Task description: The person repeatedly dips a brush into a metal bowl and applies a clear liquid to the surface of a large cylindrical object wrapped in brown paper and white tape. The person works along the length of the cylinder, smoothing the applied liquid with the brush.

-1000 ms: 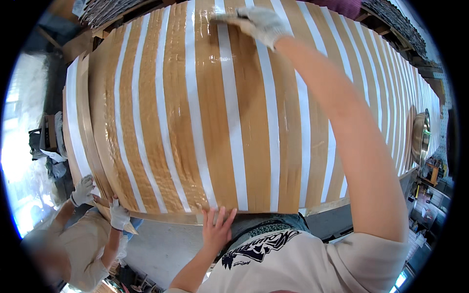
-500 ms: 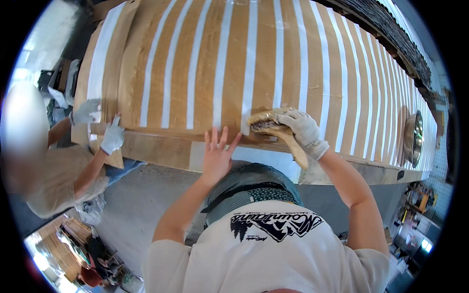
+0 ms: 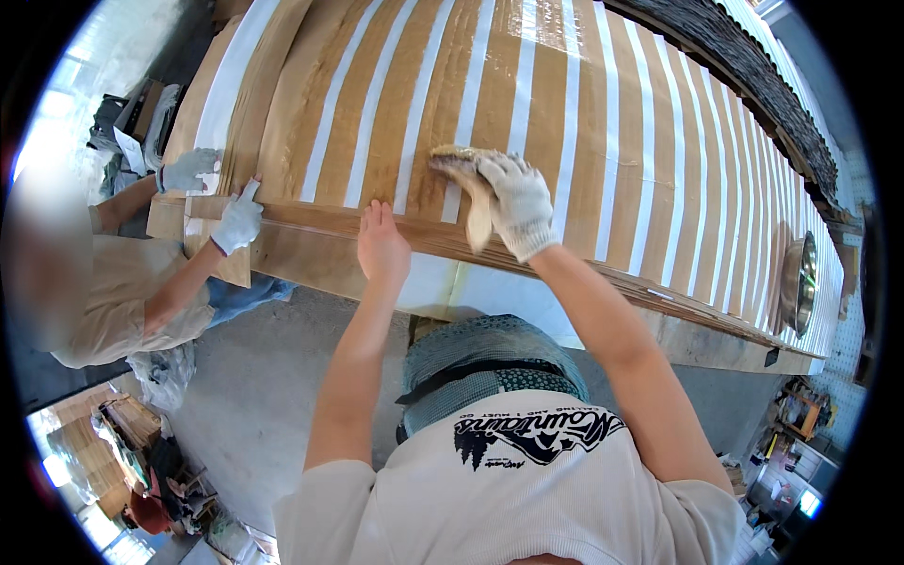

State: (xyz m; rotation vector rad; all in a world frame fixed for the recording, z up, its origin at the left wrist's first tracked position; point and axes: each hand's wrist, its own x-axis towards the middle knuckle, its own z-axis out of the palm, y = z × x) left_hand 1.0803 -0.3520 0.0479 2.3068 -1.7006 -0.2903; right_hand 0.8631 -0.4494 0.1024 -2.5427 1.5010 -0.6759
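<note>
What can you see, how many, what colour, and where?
Striped sheets: several, brown and white, across the table
Brush: one, tan, over the sheets
Metal bowl: one, silver, far right
Corrugated stack: one, dark, far side
Coworker: one, beige top, left
Coworker's gloves: two, pale, left
Plastic bag: one, clear, lower left
Floor: one, grey, below
Clutter: many, mixed colours, lower corners
Shirt: one, white, bottom centre
Left hand: one, bare, near edge
Right hand: one, white glove, gripping brush
</note>
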